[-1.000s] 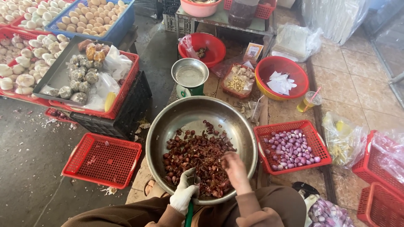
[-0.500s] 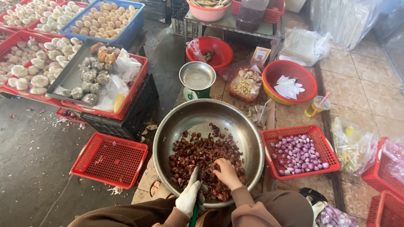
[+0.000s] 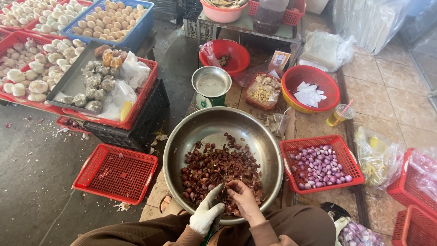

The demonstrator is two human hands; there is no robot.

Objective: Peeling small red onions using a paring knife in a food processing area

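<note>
Grey concrete floor on the left; beige tiles on the right; daylight

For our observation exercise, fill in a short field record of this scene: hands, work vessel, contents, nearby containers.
Left hand: white-gloved left hand, over the shallots
Right hand: bare right hand, fingers in the pile
Vessel: large steel bowl
Contents: unpeeled shallots and skins
Right side: red basket of peeled shallots
Left side: empty red basket
</note>
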